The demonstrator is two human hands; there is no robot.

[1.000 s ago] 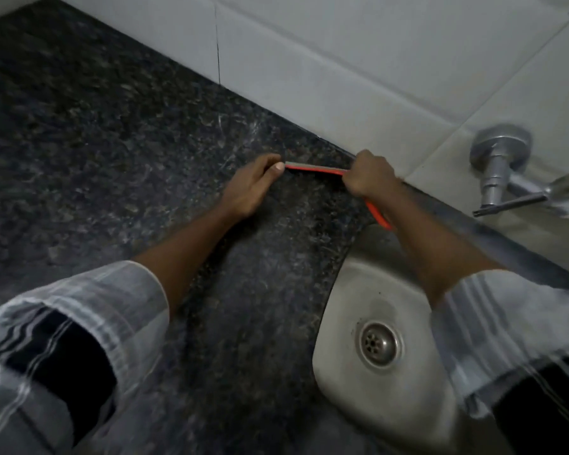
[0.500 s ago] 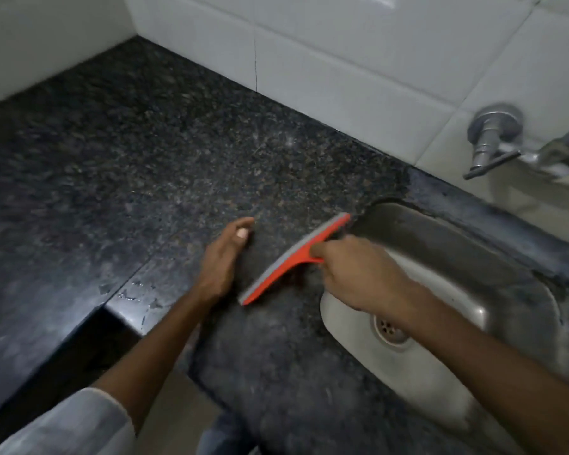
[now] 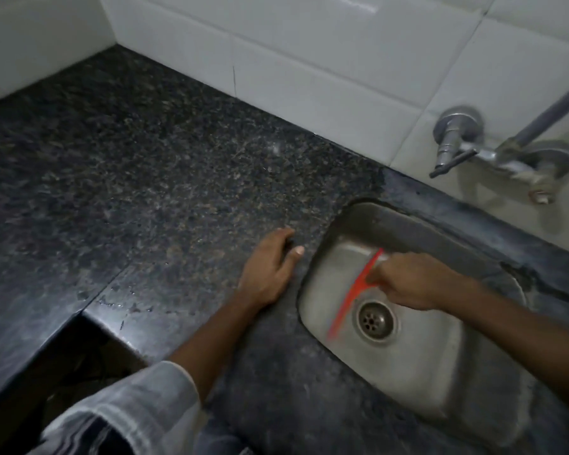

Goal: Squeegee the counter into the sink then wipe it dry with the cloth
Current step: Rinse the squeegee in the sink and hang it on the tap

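The left hand [image 3: 270,270] is laid flat on the counter [image 3: 145,198], fingers relaxed, just beside the sink's [image 3: 424,382] left rim. Inside the basin, the red squeegee [image 3: 353,295], motion-blurred, is gripped by the right hand [image 3: 411,280] beside the drain [image 3: 374,318]. A tap [image 3: 457,142] is mounted on the wall at the right.

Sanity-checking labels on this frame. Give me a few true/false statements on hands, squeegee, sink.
1. The right hand holds the red squeegee over the sink. True.
2. The left hand grips a cloth. False: it rests on the counter, holding nothing.
3. The squeegee blade lies against the back wall tiles. False: it is over the basin, beside the drain.
4. A tap is mounted on the wall behind the sink. True.
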